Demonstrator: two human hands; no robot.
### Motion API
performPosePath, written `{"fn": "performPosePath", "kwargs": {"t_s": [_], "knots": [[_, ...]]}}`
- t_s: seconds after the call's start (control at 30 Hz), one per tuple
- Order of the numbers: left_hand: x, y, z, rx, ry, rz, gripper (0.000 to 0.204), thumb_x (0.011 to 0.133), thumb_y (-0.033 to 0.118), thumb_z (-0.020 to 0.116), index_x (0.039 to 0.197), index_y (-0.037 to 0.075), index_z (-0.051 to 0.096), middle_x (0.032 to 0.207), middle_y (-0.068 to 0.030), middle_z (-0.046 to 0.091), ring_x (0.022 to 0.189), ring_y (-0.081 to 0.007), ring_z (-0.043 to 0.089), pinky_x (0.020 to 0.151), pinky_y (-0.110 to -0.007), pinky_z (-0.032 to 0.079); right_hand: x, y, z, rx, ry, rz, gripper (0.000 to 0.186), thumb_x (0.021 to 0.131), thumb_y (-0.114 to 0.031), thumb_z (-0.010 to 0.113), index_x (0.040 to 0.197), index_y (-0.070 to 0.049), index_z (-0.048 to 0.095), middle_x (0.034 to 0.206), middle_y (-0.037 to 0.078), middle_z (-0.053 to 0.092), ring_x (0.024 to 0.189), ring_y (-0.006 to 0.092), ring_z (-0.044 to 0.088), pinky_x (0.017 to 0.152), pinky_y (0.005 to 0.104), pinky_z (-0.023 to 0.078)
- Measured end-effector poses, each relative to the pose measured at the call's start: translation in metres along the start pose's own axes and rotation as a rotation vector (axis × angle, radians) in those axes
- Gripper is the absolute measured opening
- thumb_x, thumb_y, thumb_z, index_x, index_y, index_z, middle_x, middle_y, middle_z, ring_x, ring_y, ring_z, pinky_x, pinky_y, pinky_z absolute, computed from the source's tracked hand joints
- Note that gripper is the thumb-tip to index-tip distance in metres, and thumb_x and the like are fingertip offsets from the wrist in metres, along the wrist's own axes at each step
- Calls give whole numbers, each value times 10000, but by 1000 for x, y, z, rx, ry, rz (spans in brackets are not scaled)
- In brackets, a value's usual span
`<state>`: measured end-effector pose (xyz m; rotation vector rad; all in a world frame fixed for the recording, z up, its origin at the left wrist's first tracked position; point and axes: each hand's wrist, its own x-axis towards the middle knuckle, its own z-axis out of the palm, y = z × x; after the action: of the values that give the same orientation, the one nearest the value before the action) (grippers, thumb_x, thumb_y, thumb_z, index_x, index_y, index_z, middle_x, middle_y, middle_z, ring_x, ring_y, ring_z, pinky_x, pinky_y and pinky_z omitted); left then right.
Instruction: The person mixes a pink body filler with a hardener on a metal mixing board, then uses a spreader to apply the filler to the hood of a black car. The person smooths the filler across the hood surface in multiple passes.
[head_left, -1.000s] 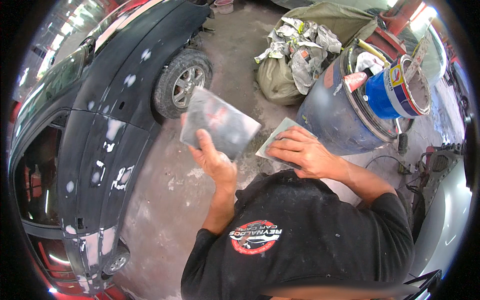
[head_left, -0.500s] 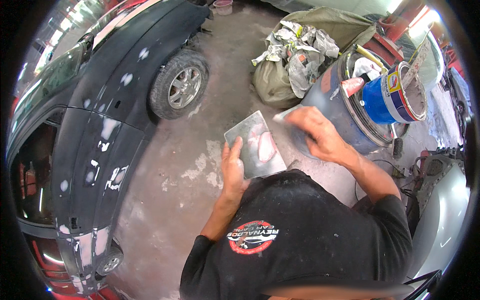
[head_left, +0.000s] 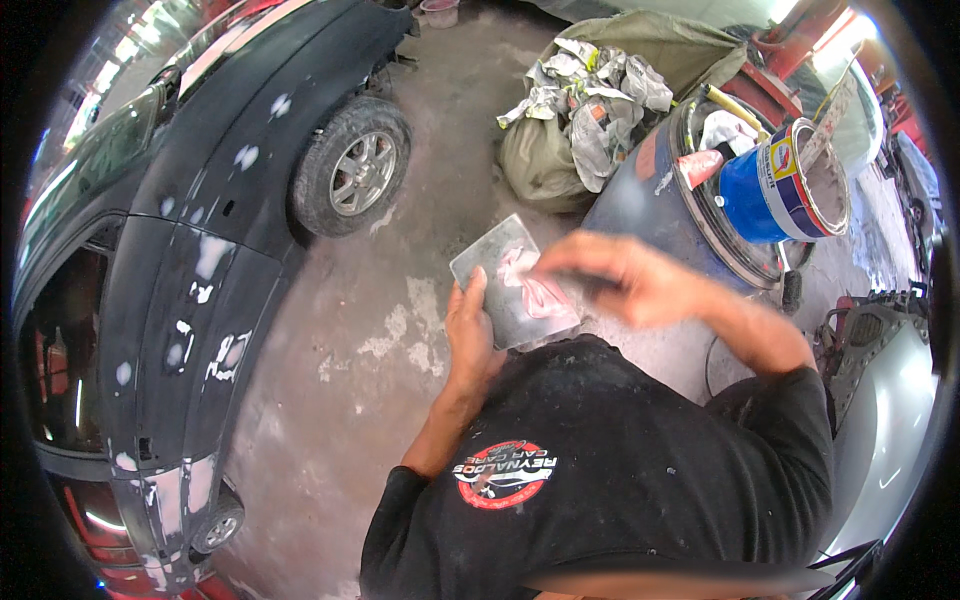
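My left hand (head_left: 468,325) grips a flat grey rectangular mixing board (head_left: 484,249) by its left edge, thumb on top. Soft pink paste, like body filler (head_left: 545,299), is smeared across the board's middle and right. My right hand (head_left: 645,285) is over the board's right side, smeared by motion, its fingers closed round a flat spreader (head_left: 572,276). The spreader's edge meets the pink paste, or hovers just above it; I cannot tell which. Most of the spreader is hidden by fingers and blur.
A dark car (head_left: 200,180) with pale filler patches stands at left, its front wheel (head_left: 360,175) turned outward. Beyond my hands are a blue drum (head_left: 640,205) bearing a blue can (head_left: 750,200) and a bag (head_left: 543,165) of crumpled paper (head_left: 612,110). A silver panel (head_left: 890,400) is at right.
My right hand has come down and left onto the board with the spreader. The pink paste has changed shape, now stretched into a longer streak. My left hand holds the board nearly still.
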<state>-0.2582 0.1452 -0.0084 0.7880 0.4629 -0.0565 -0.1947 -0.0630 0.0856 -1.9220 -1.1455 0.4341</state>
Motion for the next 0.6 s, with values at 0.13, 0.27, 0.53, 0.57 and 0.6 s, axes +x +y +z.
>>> {"fn": "performPosePath", "kwargs": {"t_s": [0.13,0.27,0.53,0.57,0.6], "knots": [[2,11,-3,-124,71,-78,340,1009,205,561,1286,8,552,1176,-119,649,1057,-242,666,920,-391,546,-17,14,43,-575,8,-184,758,594,-118,732,1336,-79,580,1337,103,543,1297,360,460,1126,547,364],[-3,23,-9,-14,63,-22,309,1014,199,549,1259,11,570,1165,-103,656,1038,-233,671,914,-386,547,-41,49,35,-809,46,-47,744,612,-70,734,1339,-95,580,1323,89,571,1258,323,509,1099,491,404],[-8,11,4,618,-163,436,376,1075,260,426,1255,-16,606,1137,-108,686,1016,-169,616,906,-304,472,-2,38,44,-429,356,-56,689,643,12,664,1327,-58,614,1309,143,617,1162,367,573,999,458,463],[-7,11,5,674,-153,469,379,1078,261,418,1246,-20,610,1125,-109,690,1009,-171,618,899,-304,475,2,36,48,-323,353,-78,699,641,-19,683,1335,-62,611,1305,143,617,1162,369,572,990,467,463],[-8,14,3,802,-82,397,378,1066,225,423,1276,-37,595,1143,-133,691,1026,-189,629,902,-314,484,5,33,55,-305,349,-109,703,636,-36,693,1334,-70,615,1311,132,615,1175,361,565,996,470,453]]}}
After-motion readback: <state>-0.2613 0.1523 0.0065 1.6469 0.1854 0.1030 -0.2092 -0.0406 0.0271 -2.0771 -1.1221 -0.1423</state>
